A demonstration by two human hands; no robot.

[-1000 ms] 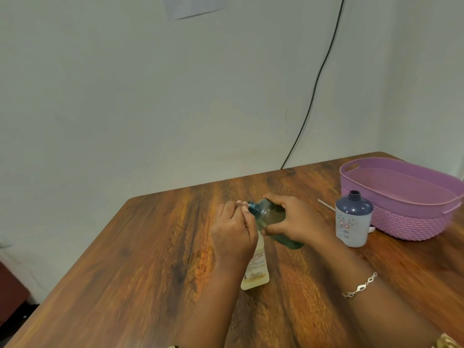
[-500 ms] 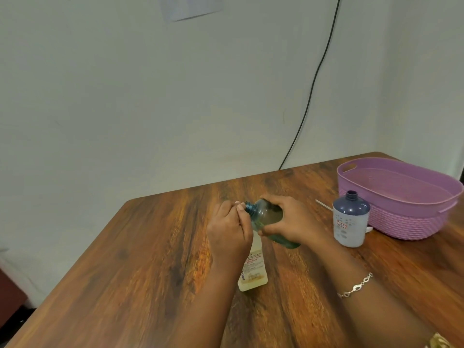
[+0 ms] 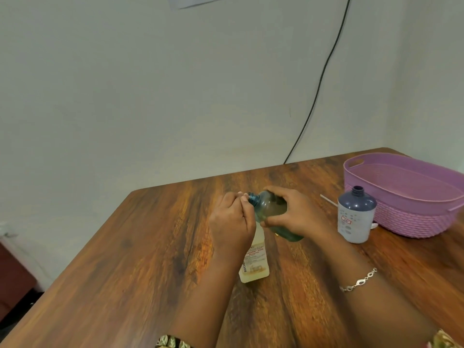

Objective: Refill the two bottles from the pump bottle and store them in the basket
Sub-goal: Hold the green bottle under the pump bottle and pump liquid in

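My right hand [image 3: 301, 216] grips a translucent blue-green bottle [image 3: 272, 208], tilted with its open neck pointing left. That neck meets the fingertips of my left hand [image 3: 231, 222], whose fingers curl over the top of a cream labelled bottle [image 3: 254, 262] standing on the table. The cream bottle's mouth is hidden under my left hand. A white bottle with a dark blue shoulder and open neck [image 3: 355, 219] stands to the right. Behind it is the purple basket [image 3: 414, 223], with nothing visible inside.
A thin white tube [image 3: 327, 199] lies on the wooden table [image 3: 125, 272] between the blue-shouldered bottle and the basket. A black cable [image 3: 324, 76] runs down the wall behind. The table's far edge is close to the wall.
Both hands and the two bottles keep nearly the same pose. Only the view has shifted a little.
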